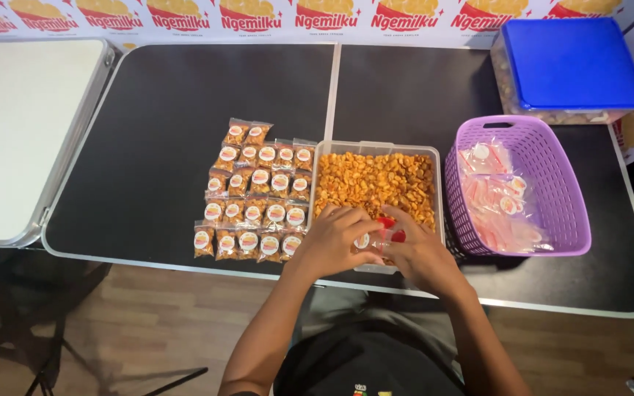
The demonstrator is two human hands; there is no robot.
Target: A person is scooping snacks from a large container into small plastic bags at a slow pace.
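Both hands [376,246] closed around a small pouch [373,240] over the snack tub [373,150]

The tub of snacks [374,183] sits on the table [155,103], with rows of filled packets [254,194] just to its left and a basket [552,183] of empty pouches [497,198] to its right. A lidded box [570,70] stands behind the basket. Both hands [335,238] [420,253] meet over the tub's near edge.

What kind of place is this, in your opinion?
Probably a small snack-packing station at a stall or home business. A clear tub of fried snacks sits on a black folding table, filled packets lie in rows, and a purple basket holds empty bags.
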